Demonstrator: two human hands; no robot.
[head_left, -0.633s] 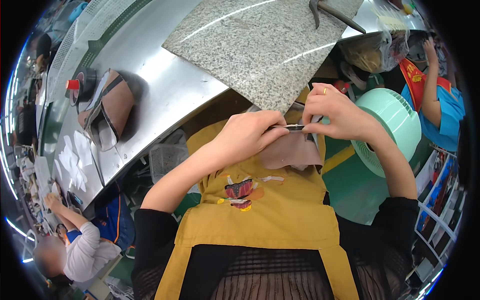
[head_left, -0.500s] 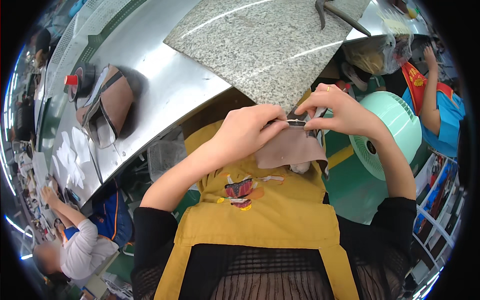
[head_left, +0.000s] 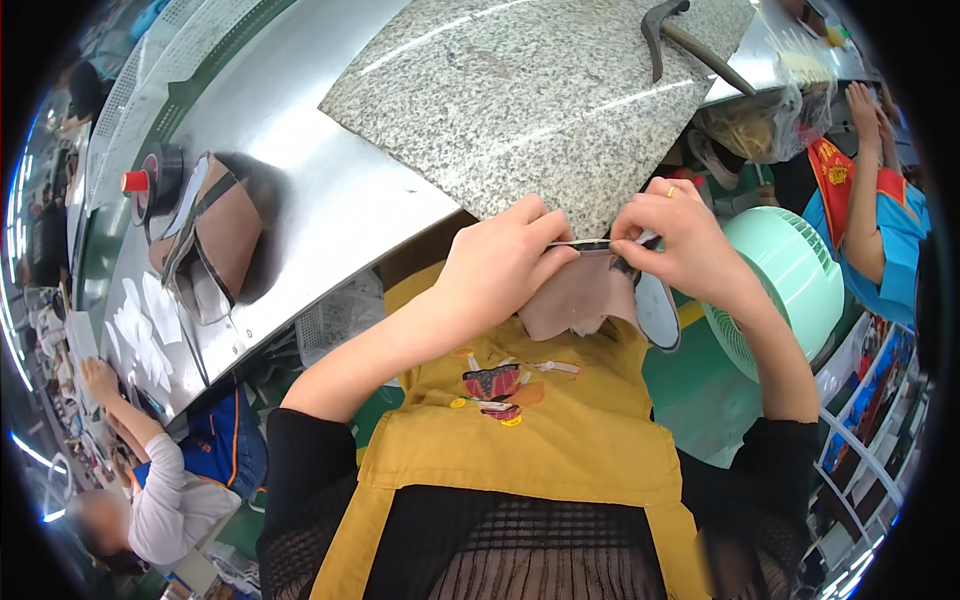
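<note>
left hand (head_left: pixel 508 255): pinching the brown piece (head_left: pixel 572 300) by its top edge, thumb against fingers
right hand (head_left: pixel 685 240): and here it is, a tight pinch further along that edge
brown piece: hanging between both hands, above the yellow apron (head_left: pixel 530 458)
hammer (head_left: pixel 705 53): resting on the stone slab (head_left: pixel 500 120)

Metal bench (head_left: pixel 290 165): granite slab (head_left: pixel 520 100) bearing hammer (head_left: pixel 707 55); brown upper (head_left: pixel 228 235), white scraps (head_left: pixel 160 308), red-capped container (head_left: pixel 166 175).

Held piece (head_left: pixel 570 302) is dusty pink-brown with a dark edge strip (head_left: pixel 597 247). Apron (head_left: pixel 530 455) reads mustard yellow with a red patterned motif (head_left: pixel 495 384); stone slab (head_left: pixel 500 110), speckled grey; fan (head_left: pixel 782 268), mint green.
</note>
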